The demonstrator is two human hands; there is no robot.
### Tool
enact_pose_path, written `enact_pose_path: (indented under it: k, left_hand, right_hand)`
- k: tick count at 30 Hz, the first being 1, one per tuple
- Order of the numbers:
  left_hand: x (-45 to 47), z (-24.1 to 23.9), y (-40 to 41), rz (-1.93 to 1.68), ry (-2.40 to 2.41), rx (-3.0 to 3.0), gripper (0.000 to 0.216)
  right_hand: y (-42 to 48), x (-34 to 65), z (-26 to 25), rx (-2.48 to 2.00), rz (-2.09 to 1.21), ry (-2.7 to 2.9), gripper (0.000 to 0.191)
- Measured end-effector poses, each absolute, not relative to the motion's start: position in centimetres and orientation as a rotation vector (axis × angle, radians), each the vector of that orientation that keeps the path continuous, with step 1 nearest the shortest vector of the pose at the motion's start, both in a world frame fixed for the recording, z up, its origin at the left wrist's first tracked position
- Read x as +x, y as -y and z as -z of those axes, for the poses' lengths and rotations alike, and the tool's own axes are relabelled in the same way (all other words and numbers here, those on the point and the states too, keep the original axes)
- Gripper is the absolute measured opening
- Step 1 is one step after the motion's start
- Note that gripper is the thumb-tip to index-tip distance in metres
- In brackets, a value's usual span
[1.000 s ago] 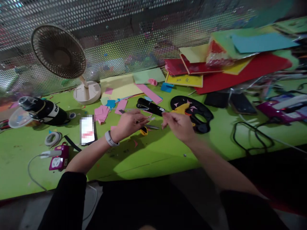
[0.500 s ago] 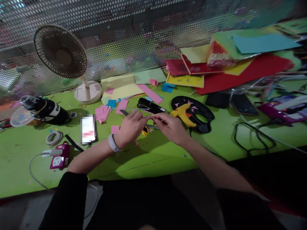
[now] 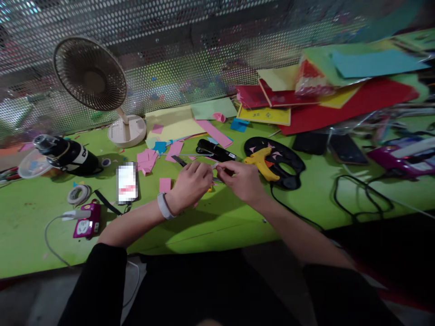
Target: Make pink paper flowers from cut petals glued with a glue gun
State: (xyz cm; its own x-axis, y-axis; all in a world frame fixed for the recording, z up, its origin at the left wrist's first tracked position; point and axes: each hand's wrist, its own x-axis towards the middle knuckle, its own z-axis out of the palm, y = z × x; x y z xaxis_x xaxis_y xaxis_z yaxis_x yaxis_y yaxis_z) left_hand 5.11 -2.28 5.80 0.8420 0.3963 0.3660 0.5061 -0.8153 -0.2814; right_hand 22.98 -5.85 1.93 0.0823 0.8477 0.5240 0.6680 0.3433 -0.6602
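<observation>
My left hand [image 3: 190, 185] and my right hand [image 3: 242, 181] meet over the green table [image 3: 220, 217], fingers pinched together on a small thin pale piece [image 3: 215, 166] between them. I cannot make out what the piece is. A white band sits on my left wrist. A black stapler [image 3: 215, 151] lies just behind my fingers. A yellow glue gun [image 3: 263, 161] rests on a black tray [image 3: 283, 163] to the right of my right hand. Pink paper squares [image 3: 146, 160] lie to the left.
A small white fan [image 3: 93, 81] stands at the back left by the perforated metal wall. A black bottle [image 3: 68, 156], tape roll [image 3: 77, 194], phone [image 3: 127, 183] and pink device [image 3: 84, 226] are at left. Coloured card sheets [image 3: 340, 90] pile up at right, with black cables [image 3: 363, 199].
My right hand has moved left from the glue gun to meet my left hand, and both now pinch the small piece. The view has shifted slightly.
</observation>
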Motion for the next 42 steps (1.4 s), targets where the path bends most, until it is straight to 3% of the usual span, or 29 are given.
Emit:
enact_pose_path:
  k: [18,26,42]
  left_hand:
    - [4.7,-5.3,1.8,0.461,0.636,-2.612,0.025]
    - [4.4,-5.2,1.8,0.46,0.66,-2.613,0.023]
    - [4.1,-5.3,1.8,0.483,0.645,-2.606,0.021]
  right_hand:
    - [5.6,23.2,-1.8,-1.352,-0.792,1.322,0.028]
    - [5.0,22.6,-1.6,-1.277,-0.94,1.125,0.022]
    - [4.6,21.5,-0.8,-1.051,-1.24,0.762,0.027]
